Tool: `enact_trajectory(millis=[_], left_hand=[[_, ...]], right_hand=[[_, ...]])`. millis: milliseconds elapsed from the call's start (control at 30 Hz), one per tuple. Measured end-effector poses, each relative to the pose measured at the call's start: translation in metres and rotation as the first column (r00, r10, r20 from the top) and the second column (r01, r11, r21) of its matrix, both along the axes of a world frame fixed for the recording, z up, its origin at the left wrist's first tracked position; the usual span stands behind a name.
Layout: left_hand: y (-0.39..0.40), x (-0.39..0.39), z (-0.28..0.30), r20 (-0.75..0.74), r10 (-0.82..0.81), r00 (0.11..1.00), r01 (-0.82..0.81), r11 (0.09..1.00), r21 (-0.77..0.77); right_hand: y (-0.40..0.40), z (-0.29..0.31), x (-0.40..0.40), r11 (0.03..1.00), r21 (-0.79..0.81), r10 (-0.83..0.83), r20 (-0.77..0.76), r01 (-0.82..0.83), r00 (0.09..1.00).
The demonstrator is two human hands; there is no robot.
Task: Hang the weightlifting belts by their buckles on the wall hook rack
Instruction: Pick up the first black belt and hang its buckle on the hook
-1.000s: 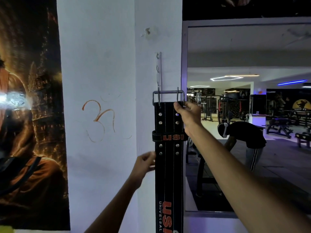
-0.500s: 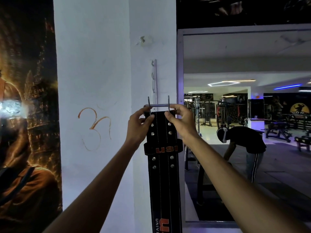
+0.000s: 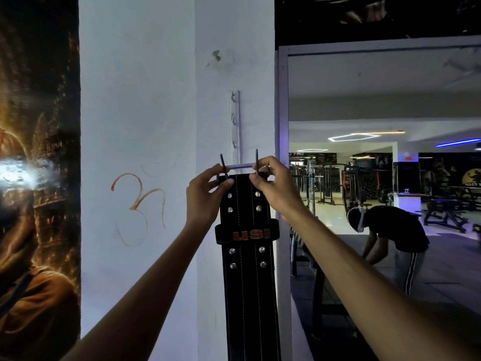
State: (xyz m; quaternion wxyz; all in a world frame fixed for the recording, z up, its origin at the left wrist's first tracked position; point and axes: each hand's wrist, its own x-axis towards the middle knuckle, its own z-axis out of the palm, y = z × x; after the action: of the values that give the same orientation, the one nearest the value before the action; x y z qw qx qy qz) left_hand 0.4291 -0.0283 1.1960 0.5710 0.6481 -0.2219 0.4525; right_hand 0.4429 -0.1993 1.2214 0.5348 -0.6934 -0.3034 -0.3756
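A black leather weightlifting belt point(image 3: 246, 282) with silver rivets and an orange "USI" loop hangs down the white pillar. Its metal buckle point(image 3: 240, 165) sits at the top, two prongs sticking up, right under the lowest hook of the narrow vertical hook rack point(image 3: 235, 121). My left hand point(image 3: 205, 196) pinches the buckle's left side and my right hand point(image 3: 276, 186) pinches its right side. Whether the buckle bar rests on a hook I cannot tell. The belt's lower end runs out of the frame.
A white pillar point(image 3: 138, 126) with an orange scribble stands at the centre. A dark poster point(image 3: 36, 178) covers the wall at left. To the right a framed mirror point(image 3: 283, 178) shows gym machines and a person point(image 3: 390, 238) bending over.
My left hand rose from beside the belt to the buckle's left side. Both hands now hold the buckle, and its prongs have tipped upward.
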Motion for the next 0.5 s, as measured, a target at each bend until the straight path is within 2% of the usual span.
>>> enact_trajectory(millis=[333, 500], left_hand=[[0.024, 0.098, 0.028, 0.002, -0.066, 0.998, 0.066, 0.984, -0.164], [0.032, 0.144, 0.033, -0.029, -0.115, 0.993, 0.106, 0.969, -0.221]], right_hand=[[0.038, 0.019, 0.092, 0.995, 0.064, -0.082, 0.074, 0.078, 0.994], [0.046, 0.020, 0.135, 0.990, 0.078, -0.119, 0.054, 0.115, 0.991]])
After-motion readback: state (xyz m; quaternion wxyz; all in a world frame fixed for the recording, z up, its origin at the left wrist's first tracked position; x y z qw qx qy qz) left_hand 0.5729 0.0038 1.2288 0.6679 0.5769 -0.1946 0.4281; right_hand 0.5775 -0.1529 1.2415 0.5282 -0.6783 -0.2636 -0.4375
